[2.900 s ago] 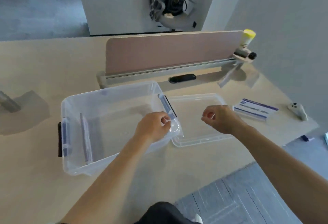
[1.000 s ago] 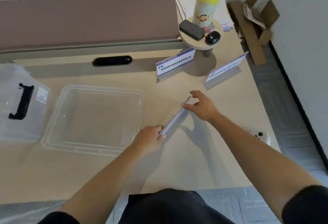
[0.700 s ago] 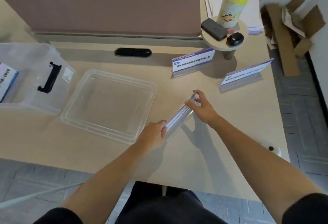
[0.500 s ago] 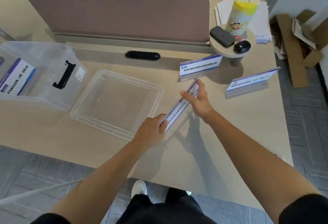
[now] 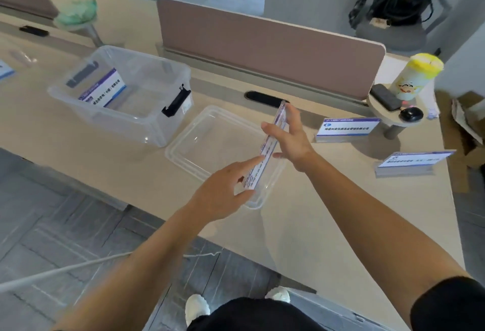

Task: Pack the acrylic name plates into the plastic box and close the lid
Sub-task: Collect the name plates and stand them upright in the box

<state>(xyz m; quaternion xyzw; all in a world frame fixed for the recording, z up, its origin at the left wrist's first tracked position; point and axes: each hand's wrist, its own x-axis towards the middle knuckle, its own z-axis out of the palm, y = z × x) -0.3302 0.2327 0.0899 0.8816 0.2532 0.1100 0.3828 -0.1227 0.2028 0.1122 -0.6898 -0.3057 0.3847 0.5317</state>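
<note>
1. Head view: a long, clear acrylic name plate [image 5: 267, 148] with a white and blue insert is up in the air, edge-up. It is over the right part of a clear, shallow plastic lid [image 5: 210, 136], which lies flat on the pale wooden worktop [image 5: 328, 212].
2. The left hand [image 5: 225, 193] pinches the plate's near end between thumb and forefinger, with the forefinger stretched along the plate's left face.
3. The right hand [image 5: 290, 140] grips the plate's far half, thumb on the left face and straight fingers laid along the right face.
4. Just left of the lid stands a clear plastic box [image 5: 126, 123] with black latches, open at the top. A second name plate [image 5: 103, 89] sits tilted in the box's left part.
5. Two more blue and white name plates stand on the worktop to the right, well apart from the box. The far standing plate [image 5: 346, 128] is close to the divider, and the right standing plate [image 5: 412, 161] is nearer the right edge.
6. A brown divider panel [image 5: 262, 42] runs along the far side. At its right end a yellow-lidded canister [image 5: 413, 78] stands on a small round shelf [image 5: 380, 115].
</note>
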